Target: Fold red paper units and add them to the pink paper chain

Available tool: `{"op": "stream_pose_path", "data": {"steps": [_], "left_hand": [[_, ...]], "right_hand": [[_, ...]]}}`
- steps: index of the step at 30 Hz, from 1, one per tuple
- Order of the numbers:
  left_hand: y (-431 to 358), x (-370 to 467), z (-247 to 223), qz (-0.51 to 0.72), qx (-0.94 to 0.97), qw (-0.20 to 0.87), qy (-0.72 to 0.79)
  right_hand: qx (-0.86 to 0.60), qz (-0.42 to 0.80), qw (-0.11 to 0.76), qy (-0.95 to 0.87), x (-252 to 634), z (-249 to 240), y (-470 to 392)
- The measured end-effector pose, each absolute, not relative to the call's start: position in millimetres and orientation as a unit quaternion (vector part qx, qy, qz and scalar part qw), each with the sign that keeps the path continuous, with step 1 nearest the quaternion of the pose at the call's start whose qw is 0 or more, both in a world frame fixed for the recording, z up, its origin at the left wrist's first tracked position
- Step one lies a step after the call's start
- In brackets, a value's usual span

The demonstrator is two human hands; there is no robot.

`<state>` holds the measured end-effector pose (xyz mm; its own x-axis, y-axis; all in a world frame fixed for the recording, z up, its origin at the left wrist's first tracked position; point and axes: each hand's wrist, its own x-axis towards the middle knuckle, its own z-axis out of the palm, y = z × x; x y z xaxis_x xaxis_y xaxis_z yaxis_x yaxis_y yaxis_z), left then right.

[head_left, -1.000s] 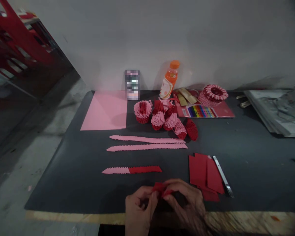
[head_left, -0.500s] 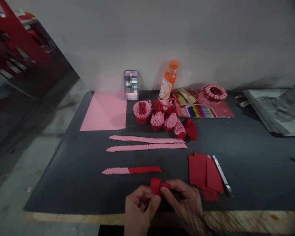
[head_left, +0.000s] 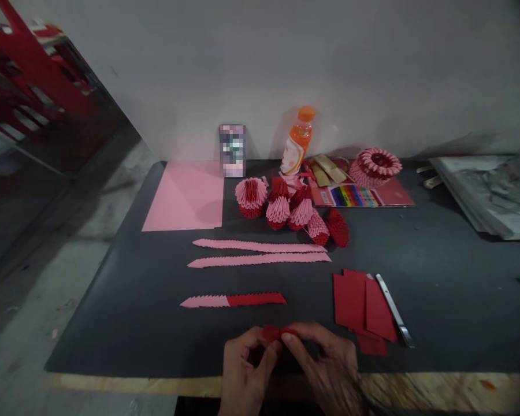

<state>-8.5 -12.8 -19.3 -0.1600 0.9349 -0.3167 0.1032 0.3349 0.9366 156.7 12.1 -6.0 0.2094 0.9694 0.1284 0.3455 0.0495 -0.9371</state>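
Note:
Between my two hands, near the table's front edge, is a small folded piece of red paper (head_left: 270, 333). My left hand (head_left: 248, 364) pinches its left part between thumb and fingers. With thumb and forefinger, my right hand (head_left: 325, 355) grips the right part, and the fingertips of both hands nearly meet. Just beyond them lies a chain of folded paper pieces (head_left: 234, 300), pink on the left and red on the right. Two longer pink chains (head_left: 260, 260) lie behind it. To the right are several red paper rectangles (head_left: 351, 300) with a slim metal cutter (head_left: 394, 309) beside them.
Behind the chains stand several pink and red folded-paper pieces (head_left: 277, 211). A pink sheet (head_left: 184, 199), a propped phone (head_left: 233, 150), an orange drink bottle (head_left: 298, 141) and a round paper basket (head_left: 376, 167) line the wall. Papers (head_left: 485, 196) lie at the far right.
The red paper has been turned and lowered between my fingertips; its upright flap now lies flatter. My hands have drawn slightly closer together.

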Motion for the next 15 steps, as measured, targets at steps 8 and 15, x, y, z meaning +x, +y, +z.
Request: {"op": "stream_pose_path", "data": {"steps": [8,15], "left_hand": [[-8,-19,-28,0.424,0.445,0.465,0.637],[-25,-17,-41,0.435,0.472,0.436,0.631]], "right_hand": [[-0.539,0.313,0.495,-0.606,157,-1,10],[-0.487,0.310,0.523,-0.627,158,0,8]]}}
